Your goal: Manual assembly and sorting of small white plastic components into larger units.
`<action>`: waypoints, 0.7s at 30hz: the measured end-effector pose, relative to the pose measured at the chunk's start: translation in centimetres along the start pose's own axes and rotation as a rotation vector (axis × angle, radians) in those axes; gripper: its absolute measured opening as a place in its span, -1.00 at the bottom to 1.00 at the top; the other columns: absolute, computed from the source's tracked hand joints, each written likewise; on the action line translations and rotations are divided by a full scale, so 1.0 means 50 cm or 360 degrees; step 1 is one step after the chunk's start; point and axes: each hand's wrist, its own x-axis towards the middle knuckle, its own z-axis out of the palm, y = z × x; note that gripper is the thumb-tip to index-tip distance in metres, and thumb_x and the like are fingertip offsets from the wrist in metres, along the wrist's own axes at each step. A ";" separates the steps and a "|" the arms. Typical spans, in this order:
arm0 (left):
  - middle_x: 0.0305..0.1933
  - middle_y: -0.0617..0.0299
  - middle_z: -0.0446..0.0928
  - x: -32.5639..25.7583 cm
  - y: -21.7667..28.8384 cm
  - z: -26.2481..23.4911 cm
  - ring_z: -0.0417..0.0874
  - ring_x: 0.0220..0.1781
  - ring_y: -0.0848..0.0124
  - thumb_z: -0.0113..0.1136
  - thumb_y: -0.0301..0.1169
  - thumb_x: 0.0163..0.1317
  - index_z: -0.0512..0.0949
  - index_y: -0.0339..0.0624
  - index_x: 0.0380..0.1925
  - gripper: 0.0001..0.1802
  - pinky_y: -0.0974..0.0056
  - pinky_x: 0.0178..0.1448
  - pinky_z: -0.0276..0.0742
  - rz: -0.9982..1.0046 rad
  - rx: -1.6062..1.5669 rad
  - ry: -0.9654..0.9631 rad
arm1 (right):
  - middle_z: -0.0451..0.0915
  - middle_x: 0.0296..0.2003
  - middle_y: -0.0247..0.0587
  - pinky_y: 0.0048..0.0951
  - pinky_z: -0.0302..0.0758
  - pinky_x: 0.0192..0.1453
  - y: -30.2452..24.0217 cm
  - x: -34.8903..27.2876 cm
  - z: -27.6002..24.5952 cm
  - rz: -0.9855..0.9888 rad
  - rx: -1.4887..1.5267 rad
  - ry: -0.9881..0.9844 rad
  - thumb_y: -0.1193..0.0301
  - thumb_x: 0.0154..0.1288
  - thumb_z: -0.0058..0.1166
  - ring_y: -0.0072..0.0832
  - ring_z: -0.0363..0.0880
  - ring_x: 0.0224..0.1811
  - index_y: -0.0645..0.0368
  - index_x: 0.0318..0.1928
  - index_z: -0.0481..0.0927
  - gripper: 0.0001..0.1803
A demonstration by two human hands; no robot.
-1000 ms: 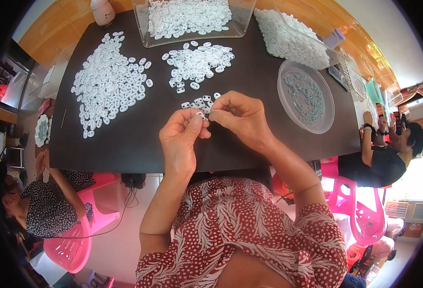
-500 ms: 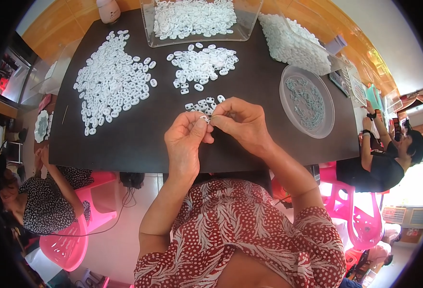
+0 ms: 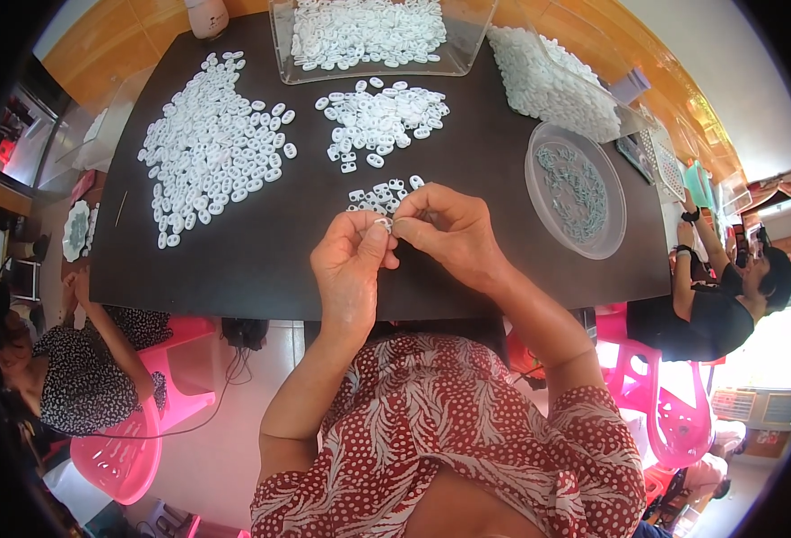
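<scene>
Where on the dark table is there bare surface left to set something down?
Free: the near-left strip of the dark table, between the large left pile of white pieces and the left hand; also the near-right patch between the right hand and the round clear dish. Crowded: the far edge, with the clear tray and the middle pile.

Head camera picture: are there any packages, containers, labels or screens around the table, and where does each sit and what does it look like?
Clear rectangular tub: far edge of the table, full of small white pieces.
Clear round dish: right of the hands, holding grey-green pieces.
Clear plastic bag: far right, packed with white pieces.
Small pale bottle: far left corner.
No label or screen can be made out.
</scene>
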 end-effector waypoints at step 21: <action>-0.42 0.21 0.52 -0.005 0.001 -0.010 0.45 -0.48 0.56 0.09 -0.55 0.26 0.53 -0.39 -0.32 -0.91 0.51 -0.38 0.40 0.0128 0.0055 0.0013 | 0.55 -0.40 -0.38 -0.64 0.41 -0.24 0.005 -0.006 0.000 0.0152 -0.0131 -0.0090 0.53 0.25 0.07 -0.71 0.47 -0.34 0.29 -0.31 0.53 -0.94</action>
